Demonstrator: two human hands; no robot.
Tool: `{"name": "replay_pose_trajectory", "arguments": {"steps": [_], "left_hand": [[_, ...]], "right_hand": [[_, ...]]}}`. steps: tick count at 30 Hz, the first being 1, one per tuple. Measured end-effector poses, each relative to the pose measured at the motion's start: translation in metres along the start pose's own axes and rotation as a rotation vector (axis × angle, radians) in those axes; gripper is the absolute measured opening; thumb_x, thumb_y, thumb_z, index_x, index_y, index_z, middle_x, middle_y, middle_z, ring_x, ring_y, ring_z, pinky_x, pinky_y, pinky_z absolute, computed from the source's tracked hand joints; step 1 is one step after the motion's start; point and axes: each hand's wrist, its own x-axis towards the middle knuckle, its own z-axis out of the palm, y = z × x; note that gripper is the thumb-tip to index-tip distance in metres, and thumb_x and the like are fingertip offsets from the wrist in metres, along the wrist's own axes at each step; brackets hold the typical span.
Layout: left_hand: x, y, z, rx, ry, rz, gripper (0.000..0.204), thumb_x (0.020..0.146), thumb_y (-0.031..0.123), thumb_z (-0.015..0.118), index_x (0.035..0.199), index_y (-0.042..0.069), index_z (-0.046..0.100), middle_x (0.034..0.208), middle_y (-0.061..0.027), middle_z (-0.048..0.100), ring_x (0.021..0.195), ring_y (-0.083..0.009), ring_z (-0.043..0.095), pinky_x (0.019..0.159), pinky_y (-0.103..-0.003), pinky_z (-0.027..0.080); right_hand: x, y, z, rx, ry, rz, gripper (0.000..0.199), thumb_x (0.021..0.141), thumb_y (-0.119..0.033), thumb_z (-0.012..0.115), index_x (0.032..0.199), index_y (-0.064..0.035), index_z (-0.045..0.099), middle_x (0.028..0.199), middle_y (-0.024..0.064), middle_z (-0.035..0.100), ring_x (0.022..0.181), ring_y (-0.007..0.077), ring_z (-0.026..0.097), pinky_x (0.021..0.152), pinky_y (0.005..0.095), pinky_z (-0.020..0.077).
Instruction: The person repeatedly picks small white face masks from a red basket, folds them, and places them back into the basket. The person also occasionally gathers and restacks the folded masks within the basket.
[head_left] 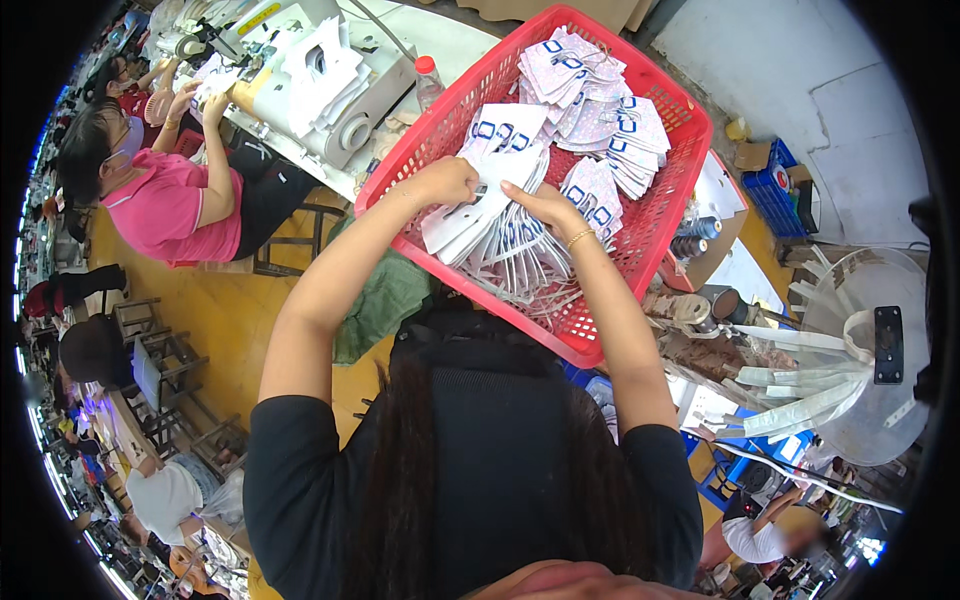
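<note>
Both of my hands are over a red plastic basket (690, 130), holding a fanned bundle of flat white cut pieces (470, 228). My left hand (450, 182) is closed at the bundle's upper left, fingers curled by a small slot in the top piece. On the other side my right hand (545, 207) grips the edge, thumb on top; its other fingers are mostly hidden underneath. Thin white strips or threads hang below the bundle. Behind it lie stacks of pale speckled pieces (590, 110) with dark blue square outlines.
A sewing machine (320, 95) with white pieces on it stands on the table to the left, beside a red-capped bottle (427, 80). A co-worker in pink (175, 205) sits there. To the right are thread spools (700, 230), a blue crate (775, 200) and a clear round plastic sheet (870, 350).
</note>
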Motion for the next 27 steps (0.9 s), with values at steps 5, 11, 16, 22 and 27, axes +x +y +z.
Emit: {"name": "replay_pose_trajectory", "arguments": {"steps": [5, 11, 16, 22, 27], "left_hand": [[-0.022, 0.011, -0.036, -0.121, 0.039, -0.028, 0.012, 0.069, 0.012, 0.066, 0.070, 0.000, 0.064, 0.073, -0.0154, 0.062, 0.068, -0.0289, 0.061, 0.067, -0.040, 0.047], [-0.038, 0.047, -0.045, -0.122, 0.019, 0.211, 0.011, 0.073, 0.010, 0.066, 0.072, 0.000, 0.063, 0.101, -0.0143, 0.063, 0.095, -0.0236, 0.059, 0.081, -0.032, 0.045], [-0.044, 0.051, -0.044, -0.728, -0.129, 0.166, 0.005, 0.083, 0.004, 0.061, 0.079, 0.001, 0.062, 0.111, -0.0123, 0.064, 0.101, -0.0175, 0.059, 0.087, -0.031, 0.045], [-0.032, 0.049, -0.030, -1.090, -0.036, 0.099, 0.014, 0.090, 0.015, 0.060, 0.083, 0.002, 0.062, 0.090, -0.0100, 0.067, 0.083, -0.0147, 0.062, 0.076, -0.029, 0.048], [-0.017, 0.038, -0.015, -0.326, 0.444, -0.234, 0.032, 0.083, 0.029, 0.070, 0.081, -0.001, 0.061, 0.072, -0.0097, 0.065, 0.066, -0.0116, 0.062, 0.056, -0.027, 0.047]], "right_hand": [[-0.014, 0.004, -0.036, 0.100, -0.166, 0.160, 0.035, 0.082, -0.014, 0.069, 0.111, 0.0025, 0.059, 0.092, 0.0050, 0.065, 0.085, 0.0111, 0.061, 0.073, 0.0228, 0.0492], [-0.025, 0.001, -0.026, 0.188, 0.027, 0.169, 0.038, 0.079, 0.002, 0.059, 0.116, 0.0032, 0.048, 0.100, 0.0086, 0.059, 0.083, 0.0131, 0.059, 0.071, 0.0247, 0.0510], [-0.046, 0.009, -0.003, 0.061, 0.009, -0.147, 0.034, 0.081, -0.001, 0.062, 0.112, -0.0004, 0.048, 0.101, 0.0091, 0.057, 0.088, 0.0147, 0.058, 0.074, 0.0261, 0.0500], [-0.054, 0.011, 0.011, -0.546, 0.276, -0.169, 0.021, 0.083, -0.007, 0.066, 0.100, 0.0001, 0.058, 0.085, 0.0035, 0.065, 0.076, 0.0167, 0.064, 0.069, 0.0304, 0.0516], [-0.040, 0.019, 0.016, -0.036, 0.439, -0.183, 0.010, 0.083, -0.010, 0.064, 0.087, -0.0004, 0.061, 0.064, 0.0046, 0.063, 0.055, 0.0122, 0.060, 0.053, 0.0267, 0.0468]]}}
